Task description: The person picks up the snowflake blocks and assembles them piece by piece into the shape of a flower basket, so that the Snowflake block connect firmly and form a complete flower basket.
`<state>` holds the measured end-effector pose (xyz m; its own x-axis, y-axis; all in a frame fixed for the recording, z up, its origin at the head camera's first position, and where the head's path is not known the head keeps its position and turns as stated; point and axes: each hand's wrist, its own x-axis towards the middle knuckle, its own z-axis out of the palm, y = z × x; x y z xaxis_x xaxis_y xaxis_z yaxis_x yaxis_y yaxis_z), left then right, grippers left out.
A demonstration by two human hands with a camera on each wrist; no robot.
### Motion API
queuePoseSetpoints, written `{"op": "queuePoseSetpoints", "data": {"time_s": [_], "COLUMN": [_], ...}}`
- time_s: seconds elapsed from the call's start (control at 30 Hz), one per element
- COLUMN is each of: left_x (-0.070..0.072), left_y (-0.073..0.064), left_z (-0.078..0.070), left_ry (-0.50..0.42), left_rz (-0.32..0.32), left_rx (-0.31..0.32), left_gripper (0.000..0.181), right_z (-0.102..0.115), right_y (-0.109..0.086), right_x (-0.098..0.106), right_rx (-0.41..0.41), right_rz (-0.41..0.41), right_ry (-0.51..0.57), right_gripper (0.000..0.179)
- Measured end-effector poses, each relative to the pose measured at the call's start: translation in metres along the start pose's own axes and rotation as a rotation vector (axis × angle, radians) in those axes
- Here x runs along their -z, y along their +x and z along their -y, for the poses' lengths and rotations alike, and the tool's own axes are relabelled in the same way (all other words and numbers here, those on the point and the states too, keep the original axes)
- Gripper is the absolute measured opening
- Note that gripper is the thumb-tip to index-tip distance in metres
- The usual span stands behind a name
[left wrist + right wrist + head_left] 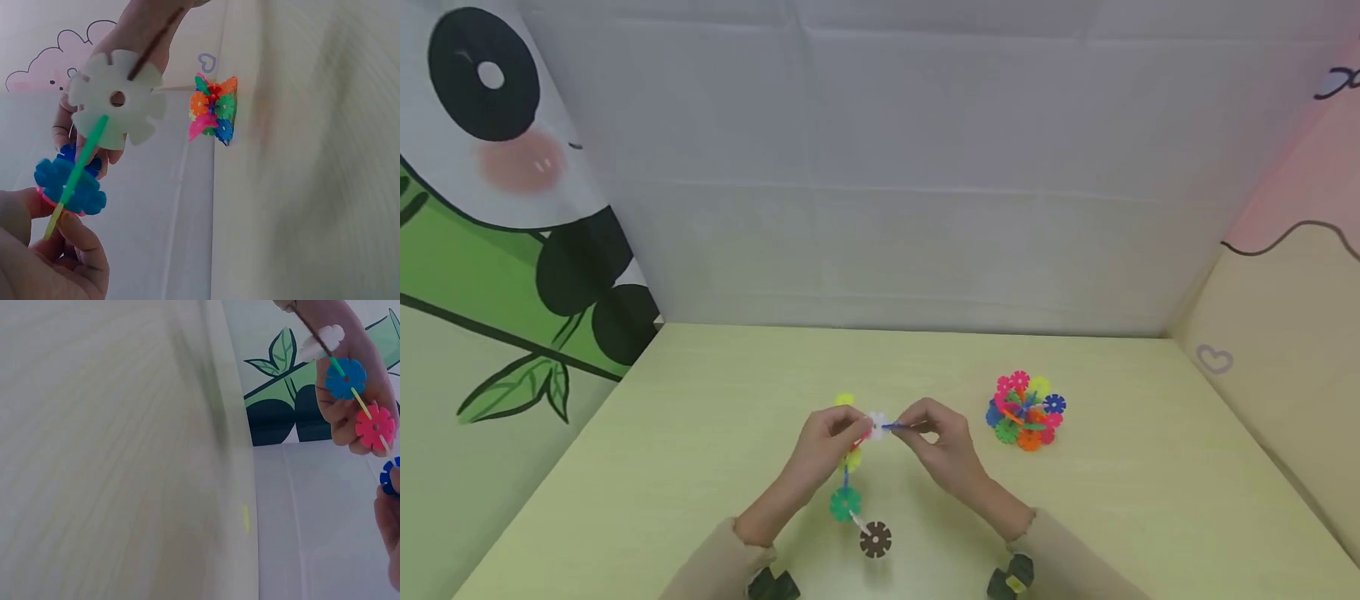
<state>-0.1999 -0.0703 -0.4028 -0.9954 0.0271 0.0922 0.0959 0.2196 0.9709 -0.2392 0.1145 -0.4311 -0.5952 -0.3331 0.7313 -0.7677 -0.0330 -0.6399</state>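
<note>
My left hand [822,448] pinches a pink notched plastic disc [375,427], part of a chain of interlocking discs. Below that hand hang a yellow disc, a blue one seen edge-on, a green disc [846,504], a white one edge-on and a brown disc [876,540] at the bottom. Between both hands a white disc [878,426] is joined to the pink one. Thumb and fingers of my right hand [949,450] pinch a dark blue disc [389,477] against the white disc's edge. Whether its slot is fully seated I cannot tell.
To the right on the pale table [1112,517] lies a pile of colourful notched discs [1027,412]. A yellow disc [844,400] shows just behind the left hand. A grey-white panel [880,167] rises at the table's back edge, with painted walls on both sides.
</note>
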Motion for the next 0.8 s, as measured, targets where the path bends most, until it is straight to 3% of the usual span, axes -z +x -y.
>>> {"op": "queuePoseSetpoints", "data": {"time_s": [0.17,0.3,0.47,0.53,0.7,0.8], "left_x": [0.021,0.044,0.073,0.080,0.086,0.087], "left_y": [0.007,0.005,-0.001,-0.002,-0.006,-0.008], "left_z": [0.016,0.024,0.031,0.031,0.029,0.029], "left_ry": [0.042,0.096,0.142,0.143,0.143,0.153], "left_rz": [-0.059,-0.127,-0.169,-0.189,-0.195,-0.197], "left_rx": [0.077,0.142,0.196,0.203,0.215,0.229], "left_gripper": [0.019,0.020,0.022,0.022,0.025,0.024], "right_z": [-0.021,-0.045,-0.083,-0.097,-0.119,-0.124], "right_y": [0.014,0.030,0.046,0.051,0.061,0.065], "right_x": [0.005,0.008,-0.006,-0.013,-0.031,-0.044], "right_rx": [-0.238,-0.361,-0.507,-0.581,-0.720,-0.714], "right_rz": [0.254,0.414,0.468,0.485,0.469,0.486], "right_ry": [0.012,-0.062,-0.153,-0.133,-0.062,-0.153], "right_gripper": [0.021,0.031,0.035,0.036,0.035,0.035]}}
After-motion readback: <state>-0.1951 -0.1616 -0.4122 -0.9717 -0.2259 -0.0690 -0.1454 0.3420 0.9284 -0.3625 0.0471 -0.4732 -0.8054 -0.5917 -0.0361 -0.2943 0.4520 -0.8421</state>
